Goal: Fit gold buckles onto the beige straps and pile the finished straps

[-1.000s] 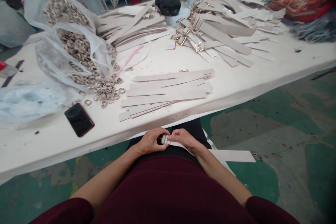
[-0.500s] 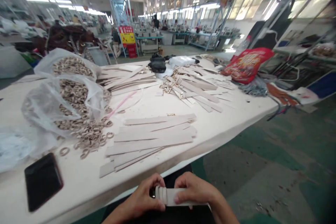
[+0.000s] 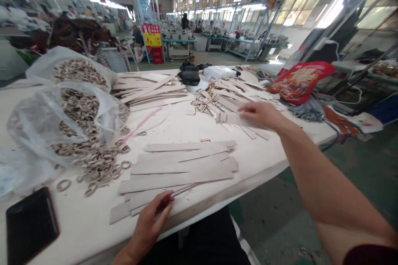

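Observation:
My right hand (image 3: 259,116) is stretched out over the far pile of buckled straps (image 3: 211,99), smeared a little by motion. Its fingers are closed on a light grey strap (image 3: 228,118), whose looped end points left. Low at the table's front edge is my left hand (image 3: 152,219), with thumb and fingers apart and nothing visible between them. It lies beside the fanned-out flat grey strips (image 3: 183,169). A small gold buckle (image 3: 205,140) rests just behind those strips.
Plastic bags (image 3: 108,112) full of small strap loops (image 3: 102,163) spill onto the table at left. A dark phone (image 3: 31,227) lies near the front left edge. More strips (image 3: 155,95) are stacked at the back. A red packet (image 3: 303,80) sits at the right.
Both hands were together over the lap, holding the strap. My right hand has carried it forward and right to the pile; my left hand has let go and moved left.

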A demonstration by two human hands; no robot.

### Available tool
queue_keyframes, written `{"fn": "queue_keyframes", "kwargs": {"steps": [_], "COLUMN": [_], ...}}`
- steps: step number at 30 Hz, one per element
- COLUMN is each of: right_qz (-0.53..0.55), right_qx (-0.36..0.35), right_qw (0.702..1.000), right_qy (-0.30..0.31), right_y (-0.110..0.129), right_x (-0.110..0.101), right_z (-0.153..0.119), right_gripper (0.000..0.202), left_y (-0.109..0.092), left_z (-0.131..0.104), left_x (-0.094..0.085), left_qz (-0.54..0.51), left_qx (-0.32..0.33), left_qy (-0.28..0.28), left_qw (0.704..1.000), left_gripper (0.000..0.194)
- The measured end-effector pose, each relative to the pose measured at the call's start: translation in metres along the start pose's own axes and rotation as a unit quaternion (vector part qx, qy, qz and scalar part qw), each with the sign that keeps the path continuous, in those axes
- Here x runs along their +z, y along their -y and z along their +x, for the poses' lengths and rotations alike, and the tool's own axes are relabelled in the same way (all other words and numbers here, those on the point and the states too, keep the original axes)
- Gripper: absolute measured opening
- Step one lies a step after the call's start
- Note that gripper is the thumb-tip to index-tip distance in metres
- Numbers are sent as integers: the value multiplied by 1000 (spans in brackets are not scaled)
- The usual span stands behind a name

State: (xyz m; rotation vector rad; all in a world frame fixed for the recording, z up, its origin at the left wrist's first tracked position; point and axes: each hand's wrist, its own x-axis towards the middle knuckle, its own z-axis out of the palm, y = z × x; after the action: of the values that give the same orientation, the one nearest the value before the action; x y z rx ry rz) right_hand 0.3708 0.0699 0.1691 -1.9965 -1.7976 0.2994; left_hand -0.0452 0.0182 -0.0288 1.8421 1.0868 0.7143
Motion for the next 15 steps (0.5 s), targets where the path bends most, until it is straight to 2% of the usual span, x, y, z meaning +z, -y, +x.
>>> {"fn": "queue_keyframes", "kwargs": {"steps": [2,3,4,5,7,9,10,12,15], "right_qz": [-68,-83,-86,-79,-60,-67,-78,-98,-106], "right_qx": [-9,-24,-48,-76,-137,-177,-185,-184,-151], "right_qw": [985,977,975,979,987,981,977,973,980], "right_qy": [-158,-197,-200,-173,-59,46,76,99,72], "right_y": [5,11,21,31,53,71,77,84,80], "right_x": [6,19,39,65,122,175,197,226,241], "right_z": [37,47,50,48,32,11,2,-5,4], "right_gripper": [27,27,27,26,24,23,25,28,38], "left_y": [2,1,0,-1,-3,-4,-5,-6,-7], "left_z": [-2,-3,-5,-6,-7,-7,-7,-8,-9], "left_x": [2,3,4,4,3,2,1,1,1], "left_qz": [15,20,24,26,27,21,18,11,0], "left_qx": [20,29,38,44,52,55,55,52,47], "left_qy": [-9,-12,-14,-15,-14,-8,-5,-3,-4], "left_qw": [1000,999,999,999,998,998,998,999,999], "left_gripper": [30,29,28,27,26,25,25,25,26]}}
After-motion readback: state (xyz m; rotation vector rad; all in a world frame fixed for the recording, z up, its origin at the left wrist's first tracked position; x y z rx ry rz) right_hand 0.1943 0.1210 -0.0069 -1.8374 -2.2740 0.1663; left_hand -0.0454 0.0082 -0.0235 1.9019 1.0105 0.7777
